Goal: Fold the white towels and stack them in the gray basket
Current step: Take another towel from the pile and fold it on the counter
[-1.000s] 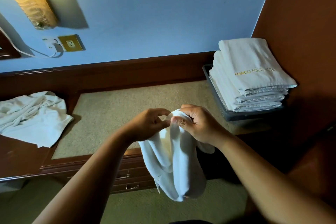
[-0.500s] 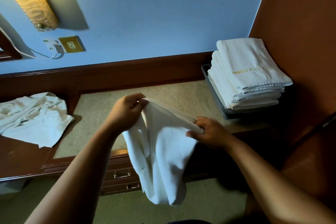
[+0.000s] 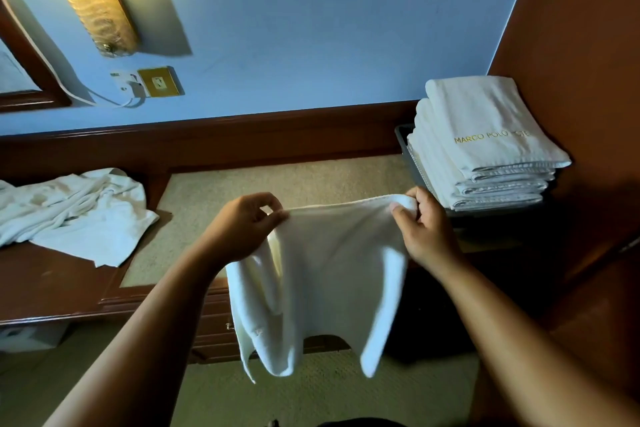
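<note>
Spread apart since before, left hand (image 3: 242,229) and right hand (image 3: 424,225) pinch the white towel (image 3: 332,274) corners; stack (image 3: 485,146) at right reads "MARCO POLO".

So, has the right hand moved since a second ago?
Yes. The right hand has moved right, away from the left hand, and now pinches the towel close beside the folded stack in the basket.

bare beige desk inlay (image 3: 277,180) centre, crumpled towels (image 3: 76,211) left, towel stack (image 3: 485,146) right
</note>
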Demonstrator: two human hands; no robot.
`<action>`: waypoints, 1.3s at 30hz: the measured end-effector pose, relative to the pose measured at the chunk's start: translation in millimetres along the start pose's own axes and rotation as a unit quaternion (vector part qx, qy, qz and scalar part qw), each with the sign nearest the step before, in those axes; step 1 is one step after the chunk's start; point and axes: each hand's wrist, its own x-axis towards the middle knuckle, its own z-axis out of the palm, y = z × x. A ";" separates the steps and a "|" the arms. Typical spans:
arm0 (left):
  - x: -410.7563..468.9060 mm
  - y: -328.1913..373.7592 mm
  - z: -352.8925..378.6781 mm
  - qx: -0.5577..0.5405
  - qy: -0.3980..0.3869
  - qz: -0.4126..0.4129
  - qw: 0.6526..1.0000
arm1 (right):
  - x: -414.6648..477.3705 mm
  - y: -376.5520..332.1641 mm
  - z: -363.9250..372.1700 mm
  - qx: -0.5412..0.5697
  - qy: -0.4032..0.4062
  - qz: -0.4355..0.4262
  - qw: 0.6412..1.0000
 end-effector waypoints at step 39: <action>-21.0 92.1 27.1 -0.221 -0.143 0.158 0.952 | -58.2 -48.1 11.2 0.072 -0.314 0.022 0.947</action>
